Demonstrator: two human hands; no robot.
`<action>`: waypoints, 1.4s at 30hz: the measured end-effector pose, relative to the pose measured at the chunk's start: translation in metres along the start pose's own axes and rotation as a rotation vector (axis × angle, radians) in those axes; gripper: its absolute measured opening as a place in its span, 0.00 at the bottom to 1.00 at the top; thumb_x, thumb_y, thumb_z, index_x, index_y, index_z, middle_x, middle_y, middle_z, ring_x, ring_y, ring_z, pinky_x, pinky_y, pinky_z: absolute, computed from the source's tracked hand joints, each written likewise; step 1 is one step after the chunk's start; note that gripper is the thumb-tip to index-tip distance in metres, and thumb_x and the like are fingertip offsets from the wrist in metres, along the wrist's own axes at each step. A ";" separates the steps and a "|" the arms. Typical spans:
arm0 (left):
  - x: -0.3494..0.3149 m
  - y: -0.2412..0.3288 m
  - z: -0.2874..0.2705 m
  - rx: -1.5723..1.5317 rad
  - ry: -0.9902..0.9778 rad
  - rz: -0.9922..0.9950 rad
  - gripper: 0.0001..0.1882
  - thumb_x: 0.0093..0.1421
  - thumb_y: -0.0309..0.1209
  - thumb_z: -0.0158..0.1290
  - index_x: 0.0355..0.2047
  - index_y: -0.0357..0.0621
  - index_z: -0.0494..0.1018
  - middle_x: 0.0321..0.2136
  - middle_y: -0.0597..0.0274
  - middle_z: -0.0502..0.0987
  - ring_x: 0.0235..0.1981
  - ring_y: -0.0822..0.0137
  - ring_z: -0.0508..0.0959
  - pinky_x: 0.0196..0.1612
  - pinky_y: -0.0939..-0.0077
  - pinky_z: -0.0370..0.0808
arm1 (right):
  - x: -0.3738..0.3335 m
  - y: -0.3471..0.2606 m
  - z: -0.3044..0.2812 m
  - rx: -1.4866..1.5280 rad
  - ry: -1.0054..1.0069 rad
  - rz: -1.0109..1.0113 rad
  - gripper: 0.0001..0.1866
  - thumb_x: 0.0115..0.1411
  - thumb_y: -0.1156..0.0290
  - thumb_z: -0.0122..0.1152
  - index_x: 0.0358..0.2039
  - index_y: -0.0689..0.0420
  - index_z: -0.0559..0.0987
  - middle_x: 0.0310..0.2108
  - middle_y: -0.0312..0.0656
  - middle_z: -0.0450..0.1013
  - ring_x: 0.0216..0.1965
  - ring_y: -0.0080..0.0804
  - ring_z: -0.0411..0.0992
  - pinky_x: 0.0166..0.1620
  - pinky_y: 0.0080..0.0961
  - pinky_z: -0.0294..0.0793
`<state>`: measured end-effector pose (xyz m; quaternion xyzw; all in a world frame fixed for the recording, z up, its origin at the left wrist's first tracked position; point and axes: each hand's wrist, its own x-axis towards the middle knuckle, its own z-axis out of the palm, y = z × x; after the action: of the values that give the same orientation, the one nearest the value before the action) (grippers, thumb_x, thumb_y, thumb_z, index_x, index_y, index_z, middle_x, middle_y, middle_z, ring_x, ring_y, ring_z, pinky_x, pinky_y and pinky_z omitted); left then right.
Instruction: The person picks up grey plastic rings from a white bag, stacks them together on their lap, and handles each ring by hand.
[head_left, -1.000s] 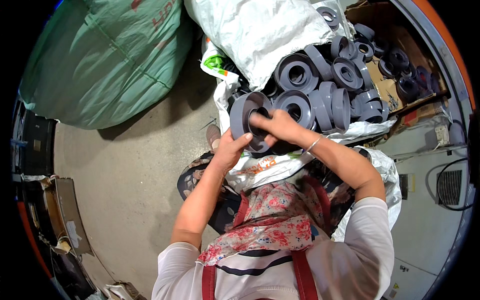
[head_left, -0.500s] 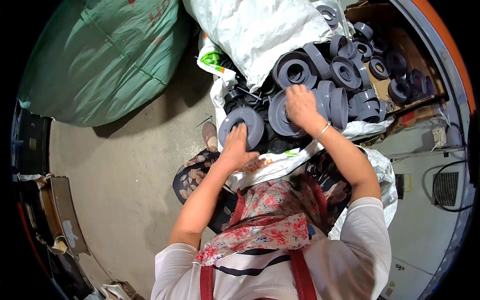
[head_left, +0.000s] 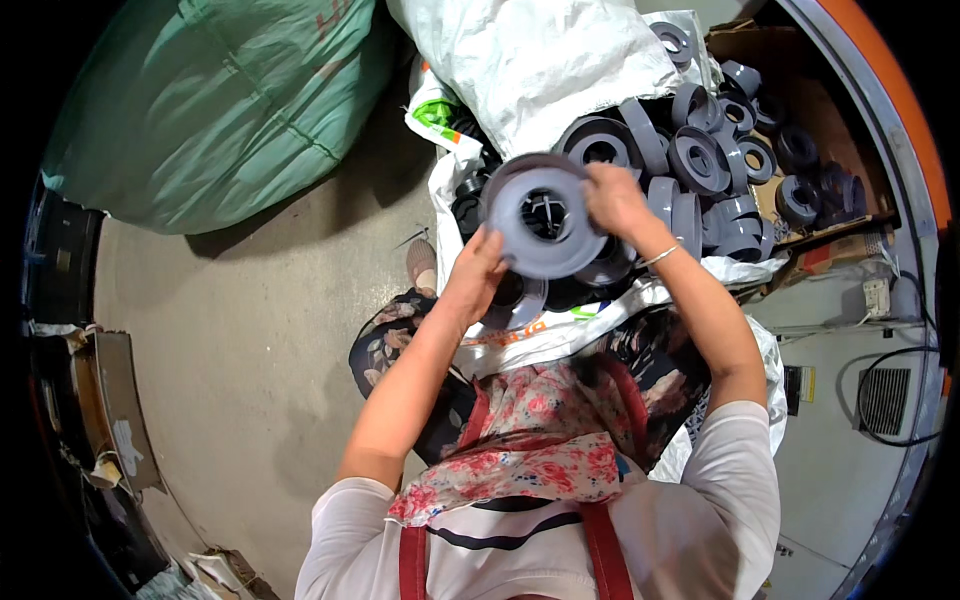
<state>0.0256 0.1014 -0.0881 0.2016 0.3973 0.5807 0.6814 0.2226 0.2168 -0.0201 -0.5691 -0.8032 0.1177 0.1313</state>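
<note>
- Viewing remotely, I log the left hand (head_left: 480, 268) gripping a grey ring (head_left: 545, 257) at its left edge.
- Right hand (head_left: 617, 203): gripping the right edge (slightly blurred).
- Other rings (head_left: 648, 137): in the white sack (head_left: 545, 70).

From here I count one left hand (head_left: 478, 275), one right hand (head_left: 615, 205), one grey ring (head_left: 512, 238) between them, one green sack (head_left: 215, 120) left of both, and over ten other rings (head_left: 698, 160) around and beyond the right, overlaps hiding the exact number.
</note>
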 end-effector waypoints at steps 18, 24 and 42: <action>0.009 0.038 -0.009 0.129 0.247 0.291 0.16 0.53 0.29 0.56 0.40 0.39 0.67 0.33 0.63 0.73 0.31 0.73 0.73 0.35 0.78 0.71 | 0.031 -0.003 0.093 -0.079 0.374 -0.173 0.05 0.44 0.73 0.57 0.24 0.59 0.75 0.26 0.44 0.70 0.29 0.41 0.71 0.31 0.31 0.72; 0.001 0.039 0.009 -0.234 -0.044 0.046 0.20 0.56 0.33 0.54 0.45 0.34 0.64 0.38 0.59 0.73 0.37 0.69 0.75 0.42 0.73 0.73 | 0.003 -0.054 0.009 0.611 -0.253 0.032 0.24 0.48 0.60 0.62 0.39 0.67 0.74 0.32 0.53 0.73 0.34 0.43 0.73 0.39 0.33 0.71; -0.015 0.032 0.014 -0.132 -0.329 -0.092 0.23 0.56 0.32 0.53 0.48 0.34 0.61 0.42 0.56 0.71 0.42 0.67 0.73 0.47 0.72 0.71 | -0.039 -0.048 -0.022 0.157 -0.292 -0.552 0.37 0.39 0.69 0.68 0.52 0.54 0.64 0.45 0.53 0.61 0.47 0.48 0.63 0.50 0.36 0.66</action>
<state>0.0158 0.0972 -0.0517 0.2305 0.2504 0.5327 0.7748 0.2003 0.1658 0.0133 -0.2949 -0.9260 0.2197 0.0852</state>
